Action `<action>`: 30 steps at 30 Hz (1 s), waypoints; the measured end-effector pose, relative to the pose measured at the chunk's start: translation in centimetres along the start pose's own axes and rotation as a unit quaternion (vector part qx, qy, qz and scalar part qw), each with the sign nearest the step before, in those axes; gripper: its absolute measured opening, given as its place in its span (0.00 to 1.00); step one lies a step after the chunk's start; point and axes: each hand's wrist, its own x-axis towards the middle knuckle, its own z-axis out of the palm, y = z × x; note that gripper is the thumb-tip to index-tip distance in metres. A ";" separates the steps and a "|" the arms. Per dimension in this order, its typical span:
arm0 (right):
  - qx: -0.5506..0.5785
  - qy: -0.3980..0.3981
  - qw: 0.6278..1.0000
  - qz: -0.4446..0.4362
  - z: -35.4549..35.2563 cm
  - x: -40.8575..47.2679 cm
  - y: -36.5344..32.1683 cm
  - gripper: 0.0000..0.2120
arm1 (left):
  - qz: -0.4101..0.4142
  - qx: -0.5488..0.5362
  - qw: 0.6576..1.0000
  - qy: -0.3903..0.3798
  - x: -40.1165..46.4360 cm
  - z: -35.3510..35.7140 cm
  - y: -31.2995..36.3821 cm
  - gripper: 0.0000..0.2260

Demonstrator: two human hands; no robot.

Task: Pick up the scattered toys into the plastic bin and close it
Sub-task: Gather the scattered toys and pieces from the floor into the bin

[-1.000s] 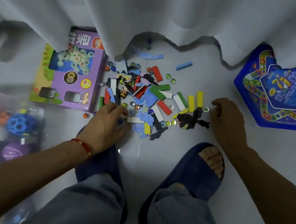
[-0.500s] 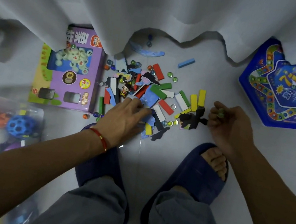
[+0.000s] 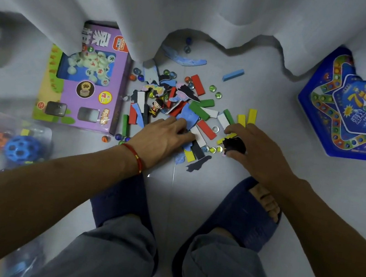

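Note:
A pile of scattered toys (image 3: 195,114) lies on the floor in front of my feet: coloured wooden blocks, glass marbles, foam puzzle pieces and a small figurine (image 3: 156,107). My left hand (image 3: 163,136) rests flat on the pile's near side, fingers on a blue foam piece (image 3: 189,117), holding nothing that I can see. My right hand (image 3: 255,150) is at the pile's right edge, thumb and fingers curled around a black foam piece (image 3: 233,144). The clear plastic bin (image 3: 41,131) stands open at the far left, holding a blue holed ball (image 3: 22,149) and other toys.
A purple boxed game (image 3: 90,80) lies left of the pile. A blue star-shaped board game (image 3: 357,118) lies at the right. A white curtain (image 3: 198,4) hangs over the far side. My two blue slippers (image 3: 235,209) stand just behind the pile.
My left hand slid forward onto the middle of the pile. My right hand moved left from beside the pile and closed around the black foam piece.

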 end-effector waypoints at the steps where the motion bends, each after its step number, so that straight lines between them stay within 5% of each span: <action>1: -0.003 -0.004 1.000 -0.009 0.1 0.2 0.0 0.20 | 0.009 0.004 1.000 0.001 0.0 -0.1 0.0 0.18; 9: -0.121 -0.059 0.988 -0.072 -0.5 2.0 0.7 0.19 | 0.042 0.095 0.994 -0.044 0.3 -1.3 0.6 0.18; 13: -0.162 -0.054 0.978 -0.117 -0.8 2.8 0.4 0.14 | 0.021 0.040 0.996 -0.074 0.6 -1.9 -0.1 0.23; 15: -0.216 -0.074 0.958 -0.173 -1.0 3.0 0.8 0.10 | -0.003 -0.018 0.999 -0.043 0.7 -2.2 -0.2 0.23; 18: -0.311 -0.102 0.913 -0.244 -1.1 3.0 1.2 0.08 | -0.108 -0.166 0.975 0.104 0.3 -2.5 0.3 0.13; 20: -0.313 -0.072 0.917 -0.237 -0.8 2.8 1.1 0.09 | -0.237 -0.358 0.891 0.147 -0.2 -2.8 0.9 0.09; 24: -0.279 -0.029 0.948 -0.151 0.3 2.1 0.5 0.16 | -0.352 -0.780 0.515 0.049 -0.4 -3.4 1.8 0.10; 26: -0.255 0.007 0.958 -0.134 0.6 1.7 0.2 0.16 | -0.353 -0.851 0.387 0.019 -0.5 -3.6 2.0 0.10; 28: -0.247 0.025 0.961 -0.124 0.9 1.3 0.1 0.15 | -0.339 -0.882 0.328 -0.013 -0.6 -3.5 2.1 0.10; 30: -0.262 0.042 0.957 -0.117 1.3 0.9 0.2 0.12 | -0.326 -0.889 0.317 -0.050 -0.7 -3.4 2.3 0.10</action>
